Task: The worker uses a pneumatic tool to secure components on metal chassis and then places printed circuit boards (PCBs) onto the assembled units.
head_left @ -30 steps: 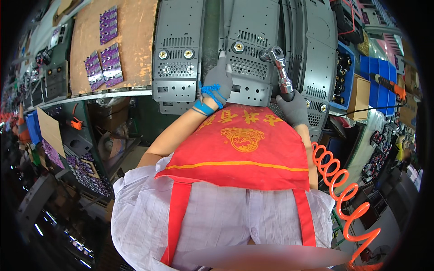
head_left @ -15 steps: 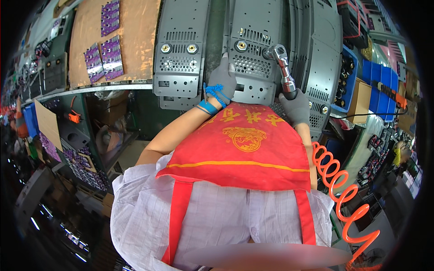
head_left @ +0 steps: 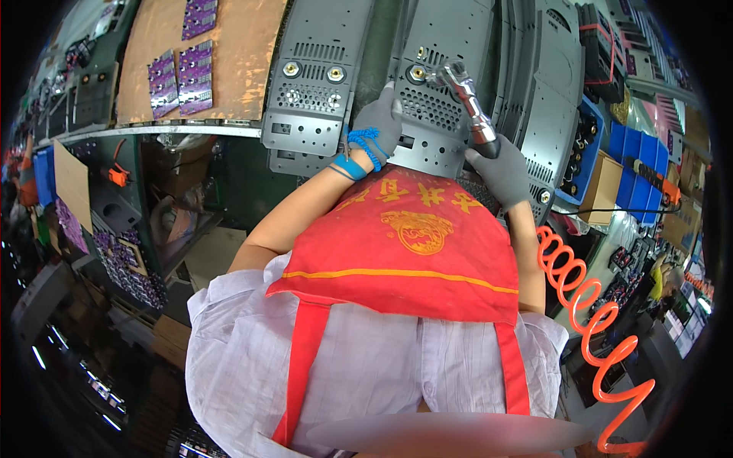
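In the middle lies a long grey perforated metal panel (head_left: 429,145) with a brass-coloured fitting and nut (head_left: 417,74) near its slots. My left hand (head_left: 379,126), in a grey glove with blue cord round the wrist, grips the panel's left edge. My right hand (head_left: 502,169), also gloved, is closed round the dark handle of a chrome air ratchet wrench (head_left: 475,114). The wrench leans up and left, its head just right of the fitting. What lies under the head is hidden. Left of it, a similar panel (head_left: 309,122) carries two brass-coloured fittings.
More grey panels (head_left: 544,99) stand to the right. Beyond them is a blue bin (head_left: 592,145) of small dark parts, near blue trays (head_left: 634,153). Purple circuit boards (head_left: 195,76) lie on a brown board (head_left: 237,53) at left. An orange coiled hose (head_left: 586,294) hangs at right.
The wrench head has shifted left toward the fitting, and the tool tilts further left. My left hand stays at the panel's edge. The whole view has shifted slightly.
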`<state>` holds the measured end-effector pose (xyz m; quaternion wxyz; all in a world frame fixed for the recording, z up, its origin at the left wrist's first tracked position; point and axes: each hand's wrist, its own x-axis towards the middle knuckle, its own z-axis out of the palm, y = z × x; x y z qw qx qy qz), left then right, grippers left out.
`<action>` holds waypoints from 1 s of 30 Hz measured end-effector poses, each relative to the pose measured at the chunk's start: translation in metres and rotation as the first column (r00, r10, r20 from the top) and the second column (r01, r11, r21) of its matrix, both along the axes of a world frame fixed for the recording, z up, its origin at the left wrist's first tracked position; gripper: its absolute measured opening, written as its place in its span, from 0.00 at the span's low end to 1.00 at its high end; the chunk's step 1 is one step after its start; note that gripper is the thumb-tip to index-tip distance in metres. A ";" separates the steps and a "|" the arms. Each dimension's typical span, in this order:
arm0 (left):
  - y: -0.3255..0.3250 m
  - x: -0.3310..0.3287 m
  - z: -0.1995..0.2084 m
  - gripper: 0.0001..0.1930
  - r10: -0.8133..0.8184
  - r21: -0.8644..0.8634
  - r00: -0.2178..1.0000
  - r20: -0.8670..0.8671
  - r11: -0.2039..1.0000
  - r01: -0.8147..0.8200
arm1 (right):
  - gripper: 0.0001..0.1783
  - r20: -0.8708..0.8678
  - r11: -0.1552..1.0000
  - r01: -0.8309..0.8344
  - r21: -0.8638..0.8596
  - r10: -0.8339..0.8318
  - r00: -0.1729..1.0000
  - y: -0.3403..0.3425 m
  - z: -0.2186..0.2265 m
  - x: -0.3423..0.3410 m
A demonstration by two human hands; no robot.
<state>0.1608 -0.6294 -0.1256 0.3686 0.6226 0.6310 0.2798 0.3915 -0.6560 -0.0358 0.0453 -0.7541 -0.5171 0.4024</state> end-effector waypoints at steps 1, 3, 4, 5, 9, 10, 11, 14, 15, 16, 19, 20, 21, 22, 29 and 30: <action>0.001 0.001 0.000 0.20 -0.001 0.011 1.000 -0.015 1.000 0.001 | 0.24 0.023 0.998 -0.055 0.040 0.054 0.998 0.005 -0.005 -0.004; 0.001 -0.002 -0.003 0.20 0.015 -0.002 1.000 0.009 1.000 -0.015 | 0.24 0.066 0.991 -0.128 0.030 0.126 0.990 0.017 -0.006 -0.017; 0.000 -0.003 -0.004 0.20 0.021 -0.016 0.999 0.036 1.000 -0.020 | 0.24 0.112 0.982 -0.189 0.017 0.186 0.976 0.021 -0.006 -0.022; 0.000 -0.003 -0.004 0.20 0.041 0.008 0.997 0.066 0.999 -0.042 | 0.24 0.094 0.983 -0.182 0.013 0.180 0.979 0.024 -0.008 -0.023; 0.003 -0.003 -0.002 0.20 0.056 -0.052 0.995 0.078 0.997 -0.052 | 0.24 0.104 0.983 -0.183 0.001 0.182 0.978 0.030 -0.009 -0.022; 0.002 -0.003 -0.002 0.20 0.064 -0.052 0.995 0.079 0.997 -0.060 | 0.24 0.121 0.980 -0.198 0.001 0.196 0.973 0.029 -0.009 -0.022; 0.001 -0.003 -0.002 0.21 0.066 -0.042 0.995 0.080 0.997 -0.063 | 0.24 0.137 0.977 -0.211 -0.002 0.209 0.968 0.029 -0.009 -0.022; -0.001 0.000 -0.003 0.21 0.083 -0.026 0.993 0.079 0.996 -0.081 | 0.24 0.142 0.984 -0.172 -0.042 0.176 0.974 0.028 -0.007 -0.025; -0.001 0.001 -0.004 0.21 0.094 -0.018 0.993 0.076 0.996 -0.093 | 0.24 0.143 0.984 -0.174 -0.042 0.178 0.974 0.028 -0.008 -0.025; -0.001 0.002 -0.006 0.21 0.096 -0.019 0.992 0.077 0.995 -0.095 | 0.24 0.133 0.985 -0.168 -0.050 0.173 0.976 0.027 -0.010 -0.025; -0.002 0.005 -0.009 0.21 0.125 -0.004 0.988 0.089 0.992 -0.125 | 0.24 0.116 0.986 -0.153 -0.063 0.159 0.980 0.026 -0.007 -0.027; -0.002 0.005 -0.005 0.21 0.123 -0.034 0.989 0.077 0.992 -0.121 | 0.25 0.109 0.987 -0.143 -0.067 0.150 0.983 0.025 -0.006 -0.028; -0.003 0.005 -0.002 0.21 0.121 -0.063 0.991 0.065 0.991 -0.117 | 0.25 0.108 0.987 -0.145 -0.068 0.151 0.983 0.024 -0.006 -0.028; -0.003 0.005 0.000 0.21 0.122 -0.063 0.990 0.064 0.991 -0.118 | 0.24 0.121 0.986 -0.156 -0.053 0.161 0.980 0.023 -0.007 -0.028; -0.004 0.007 -0.003 0.20 0.120 -0.042 0.991 0.067 0.992 -0.117 | 0.24 0.170 0.985 -0.163 -0.055 0.170 0.971 0.025 -0.005 -0.029; -0.005 0.008 -0.004 0.20 0.132 -0.011 0.989 0.074 0.991 -0.131 | 0.24 0.170 0.985 -0.163 -0.056 0.170 0.971 0.024 -0.006 -0.029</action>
